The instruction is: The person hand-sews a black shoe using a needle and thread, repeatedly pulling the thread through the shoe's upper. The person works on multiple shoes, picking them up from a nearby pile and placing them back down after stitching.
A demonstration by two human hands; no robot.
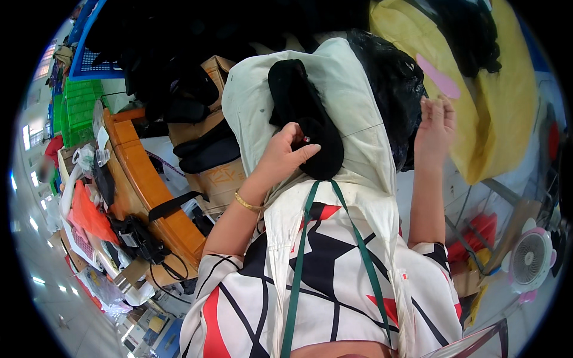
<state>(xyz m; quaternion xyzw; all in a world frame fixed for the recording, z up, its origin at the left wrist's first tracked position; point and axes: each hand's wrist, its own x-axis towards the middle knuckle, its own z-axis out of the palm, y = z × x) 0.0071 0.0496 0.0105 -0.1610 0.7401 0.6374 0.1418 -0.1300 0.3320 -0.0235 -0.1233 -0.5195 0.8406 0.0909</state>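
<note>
A black cloth shoe [334, 140] lies on the white cloth over my lap, its opening facing up. My left hand [282, 154] is closed on the shoe's near part, thumb on top and fingers curled at the opening. A small red and white spot shows by those fingers. Out to the right, my right hand [434, 122] is raised with its fingers drawn together at the lower end of a pink insole [437, 76]. The fingertips overlap the insole's edge, and the exact contact is small in view.
A black plastic bag [388, 77] and a large yellow sack [507, 113] stand to the right. Dark shoes [209, 155] rest on a cardboard box at left, beside a wooden table [140, 161]. A blue crate [89, 62] is behind; a fan [529, 256] stands at lower right.
</note>
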